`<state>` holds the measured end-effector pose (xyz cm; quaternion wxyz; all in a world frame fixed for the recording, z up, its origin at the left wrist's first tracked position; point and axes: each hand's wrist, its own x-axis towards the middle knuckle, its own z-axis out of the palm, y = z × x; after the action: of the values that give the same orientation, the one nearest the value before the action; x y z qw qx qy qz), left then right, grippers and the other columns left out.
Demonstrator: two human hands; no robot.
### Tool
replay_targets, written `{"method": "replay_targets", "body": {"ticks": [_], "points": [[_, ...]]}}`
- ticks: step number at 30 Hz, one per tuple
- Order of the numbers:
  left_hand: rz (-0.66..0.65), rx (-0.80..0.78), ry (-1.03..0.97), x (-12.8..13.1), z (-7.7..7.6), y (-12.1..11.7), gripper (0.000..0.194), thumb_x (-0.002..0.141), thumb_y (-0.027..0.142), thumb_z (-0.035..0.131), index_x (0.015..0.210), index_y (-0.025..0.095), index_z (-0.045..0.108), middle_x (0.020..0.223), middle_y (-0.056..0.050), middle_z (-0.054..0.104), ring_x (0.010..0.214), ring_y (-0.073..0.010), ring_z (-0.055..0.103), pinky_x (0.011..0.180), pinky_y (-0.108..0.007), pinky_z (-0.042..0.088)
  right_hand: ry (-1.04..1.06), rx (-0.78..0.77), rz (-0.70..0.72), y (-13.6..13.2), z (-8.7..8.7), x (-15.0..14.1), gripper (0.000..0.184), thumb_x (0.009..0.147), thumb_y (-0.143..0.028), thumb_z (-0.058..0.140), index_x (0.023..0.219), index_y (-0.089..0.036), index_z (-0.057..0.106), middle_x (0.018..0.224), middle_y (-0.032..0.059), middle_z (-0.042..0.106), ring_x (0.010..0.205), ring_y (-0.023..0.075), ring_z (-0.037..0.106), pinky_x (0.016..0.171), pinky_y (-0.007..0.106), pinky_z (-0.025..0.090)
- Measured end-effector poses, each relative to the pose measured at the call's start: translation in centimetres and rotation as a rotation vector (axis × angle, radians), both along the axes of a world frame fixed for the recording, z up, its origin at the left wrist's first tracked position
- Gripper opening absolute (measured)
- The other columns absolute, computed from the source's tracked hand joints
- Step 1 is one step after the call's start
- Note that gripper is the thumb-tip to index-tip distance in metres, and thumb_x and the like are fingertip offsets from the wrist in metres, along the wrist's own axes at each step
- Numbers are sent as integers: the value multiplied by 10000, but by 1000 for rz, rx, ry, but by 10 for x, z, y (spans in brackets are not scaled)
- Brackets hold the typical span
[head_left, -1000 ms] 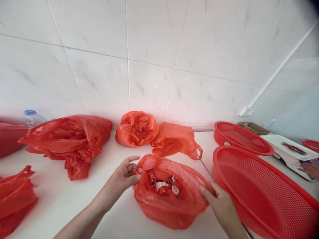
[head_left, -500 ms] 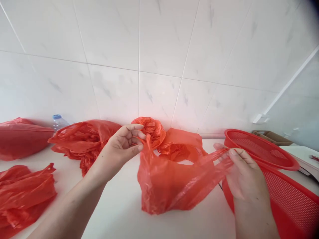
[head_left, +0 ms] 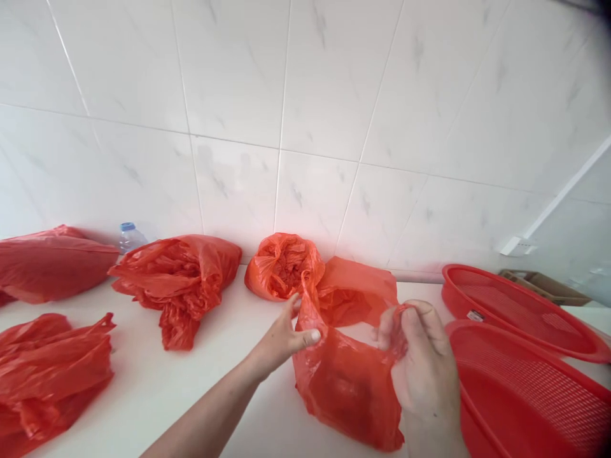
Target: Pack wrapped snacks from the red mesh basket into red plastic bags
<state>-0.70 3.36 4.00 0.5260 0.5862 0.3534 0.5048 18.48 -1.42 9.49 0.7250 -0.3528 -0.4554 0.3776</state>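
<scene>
A thin red plastic bag (head_left: 353, 388) with loop handles is spread out between my hands over the white table. My right hand (head_left: 422, 362) is closed on its bunched right handle, pinched between thumb and fingers. On the other side, my left hand (head_left: 279, 337) holds the bag's left edge, thumb in front and the other fingers partly hidden behind the film. The left handle sticks up just above that thumb. Right behind lies another flat red bag (head_left: 365, 283), and beside it a rounded, crumpled red bag (head_left: 286, 264) against the wall.
Two red mesh baskets (head_left: 515, 375) stand at the right, one behind the other. To the left are a bundle of red bags (head_left: 176, 273), a full-looking red bag (head_left: 57, 264), a crumpled bag (head_left: 52, 381) and a clear bottle (head_left: 130, 238). A tiled wall (head_left: 238, 95) closes off the back.
My right hand has moved left and inward with its handle, so the bag is less stretched. My left hand has come down from the handle's top to the bag's side. The view has shifted slightly.
</scene>
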Motion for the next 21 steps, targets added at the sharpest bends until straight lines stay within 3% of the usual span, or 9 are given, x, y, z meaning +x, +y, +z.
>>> {"method": "replay_targets", "body": {"ticks": [3,7,10,13,16,18,21], "points": [[-158,-122,-180,17,1,-5,519,713,428,725,1143,162,606,1048,-120,692,1003,-306,633,841,-399,485,43,8,36,-3,-4,-1,181,898,-389,519,825,-224,505,559,-64,495,433,59,389,462,190,368],[7,-228,-330,18,13,-14,336,811,413,626,1041,168,631,906,-79,724,823,-244,678,740,-343,503,85,-55,103,-3,-8,4,433,906,-533,404,658,-193,503,426,-54,374,380,59,298,374,177,234],[97,-255,-428,12,16,-20,251,799,370,650,977,195,626,924,-52,723,833,-222,673,729,-310,502,-38,-234,152,-2,-12,-6,350,863,-536,496,920,-213,620,488,-54,435,404,56,370,401,169,306],[2,-241,-459,10,13,-25,174,821,336,619,941,211,605,847,-25,718,752,-199,674,679,-303,505,-191,-398,309,0,-16,-24,503,837,-517,558,1276,-286,475,635,-50,517,487,77,470,482,201,418],[-105,-194,-380,11,9,-28,68,823,273,582,829,207,568,647,18,673,562,-159,631,593,-293,498,-321,-412,482,3,-22,-39,589,857,-483,538,1376,-282,345,686,-45,533,552,103,512,537,236,442],[-147,-147,-241,13,4,-28,51,811,183,524,768,200,545,566,32,631,503,-149,599,556,-289,492,-411,-378,555,7,-28,-44,527,857,-442,550,1323,-232,418,634,-53,513,540,101,492,546,239,422],[-111,-83,-1,15,-6,-27,200,738,53,435,824,204,534,573,39,614,542,-154,610,558,-283,497,-488,-350,525,14,-39,-46,334,848,-401,569,1094,-177,593,519,-73,437,498,90,426,535,229,383]]}}
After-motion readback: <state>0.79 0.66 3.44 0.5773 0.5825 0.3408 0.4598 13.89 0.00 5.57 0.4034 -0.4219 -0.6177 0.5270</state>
